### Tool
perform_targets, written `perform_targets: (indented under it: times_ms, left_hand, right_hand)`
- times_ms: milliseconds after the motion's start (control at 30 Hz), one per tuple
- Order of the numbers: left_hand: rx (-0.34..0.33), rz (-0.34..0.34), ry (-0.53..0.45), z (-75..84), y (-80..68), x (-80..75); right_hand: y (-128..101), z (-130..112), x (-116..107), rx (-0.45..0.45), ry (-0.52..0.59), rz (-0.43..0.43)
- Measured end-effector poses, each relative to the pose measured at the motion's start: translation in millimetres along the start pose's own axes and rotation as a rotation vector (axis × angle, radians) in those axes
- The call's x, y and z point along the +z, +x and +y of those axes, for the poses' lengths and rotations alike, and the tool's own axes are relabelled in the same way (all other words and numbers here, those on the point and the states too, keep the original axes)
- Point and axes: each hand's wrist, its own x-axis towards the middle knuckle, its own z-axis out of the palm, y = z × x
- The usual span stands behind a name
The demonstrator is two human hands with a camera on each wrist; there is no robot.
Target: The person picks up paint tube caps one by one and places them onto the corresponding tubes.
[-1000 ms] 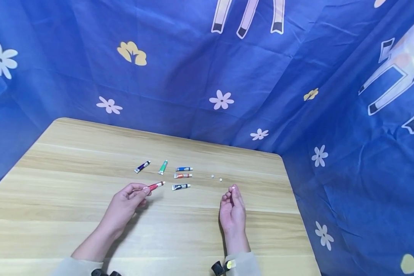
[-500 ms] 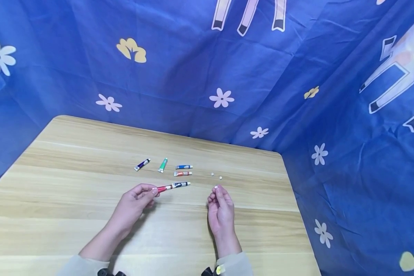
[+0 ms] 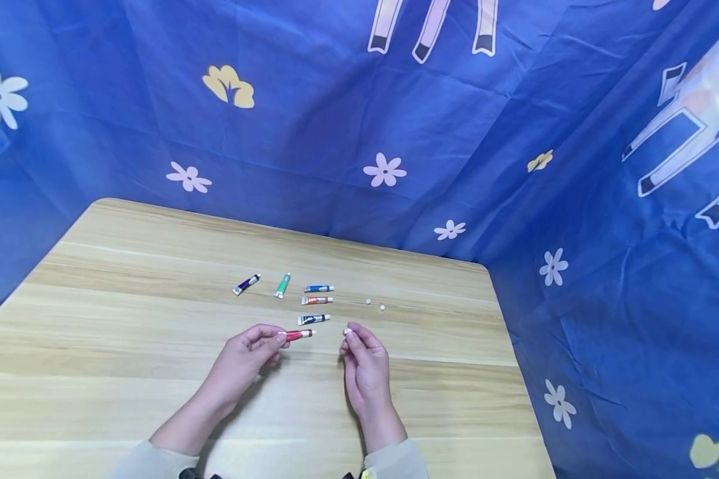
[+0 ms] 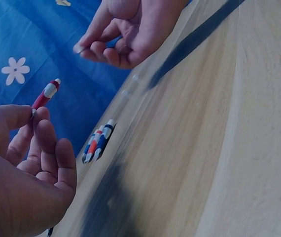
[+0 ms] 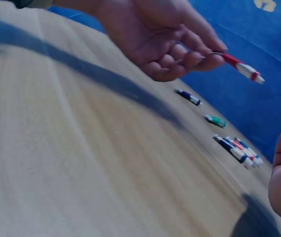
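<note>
In the head view my left hand (image 3: 244, 358) pinches a red paint tube (image 3: 297, 335) by its tail end, between thumb and fingertips. The tube is held above the table, its nozzle pointing right. Facing it, my right hand (image 3: 368, 372) pinches a small white cap (image 3: 347, 330) between thumb and index finger. A short gap separates cap and nozzle. From the left wrist view, the red tube (image 4: 46, 94) stands out from the fingertips, while the cap (image 4: 78, 48) is mostly covered by the other hand's fingers.
Behind the hands lie a dark blue tube (image 3: 314, 319), an orange-red tube (image 3: 317, 301) and a blue tube (image 3: 319, 289). Further left are a green tube (image 3: 282, 285) and a purple tube (image 3: 247, 285). Two small white pieces (image 3: 382, 307) lie right. A blue curtain (image 3: 311, 133) hangs behind the table.
My right hand has moved left with the white cap, toward the tube. My left hand has shifted right and slightly nearer with the red tube, so the two are closer together.
</note>
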Motion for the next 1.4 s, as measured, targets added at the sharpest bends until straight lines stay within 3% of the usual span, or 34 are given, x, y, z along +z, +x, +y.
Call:
perform_targets:
  times_ms: [200, 400, 633, 1033, 1400]
  left_hand:
    - [-0.005, -0.019, -0.005, 0.1, -0.4, 5.8]
    - [-0.003, -0.035, -0.012, -3.4, -0.3, 11.7]
    - [0.011, -0.042, -0.027, -6.9, 1.0, 13.4]
    - [-0.006, -0.055, -0.022, -9.6, 1.5, 12.6]
    - [-0.015, -0.067, -0.011, -9.6, 1.0, 11.4]
  right_hand:
    - [-6, 4, 7, 0.008, -0.172, -0.044]
    - [-7, 7, 11, 0.012, -0.300, -0.033]
    - [-9, 8, 14, -0.060, -0.493, -0.015]
    - [-11, 6, 12, 0.000, -0.390, -0.033]
    - [-12, 11, 9, -0.035, -0.351, -0.057]
